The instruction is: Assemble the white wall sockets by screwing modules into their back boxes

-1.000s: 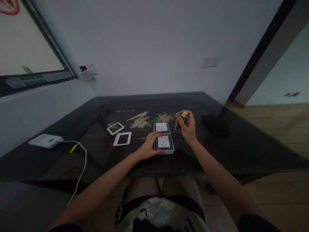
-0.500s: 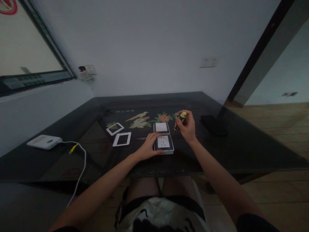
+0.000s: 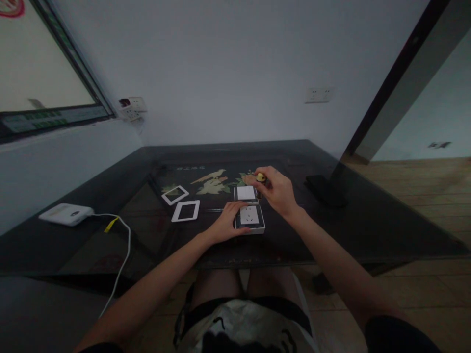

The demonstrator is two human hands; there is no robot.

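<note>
My left hand [image 3: 228, 221] grips the left side of a wall socket [image 3: 249, 215] in a white box on the dark table, thumb at the near edge and fingers at the far edge. Just beyond it sits a second white unit with a plain plate [image 3: 245, 193]. In my right hand [image 3: 278, 191] is a screwdriver [image 3: 261, 178] with a yellow-topped handle, held upright above the right side, where the two units meet. Its tip is too dark to make out. Two white cover frames [image 3: 186, 211] lie left of the socket.
A white device [image 3: 66, 214] with a cable [image 3: 128, 240] rests at the table's left. A dark flat case [image 3: 325, 190] lies on the right. Bird and flower pictures [image 3: 211, 182] decorate the table [image 3: 353, 230], which stands against the wall.
My right hand has moved left with the screwdriver and turned it from tilted to more upright, close to the socket's far right corner. My left hand stays in place.
</note>
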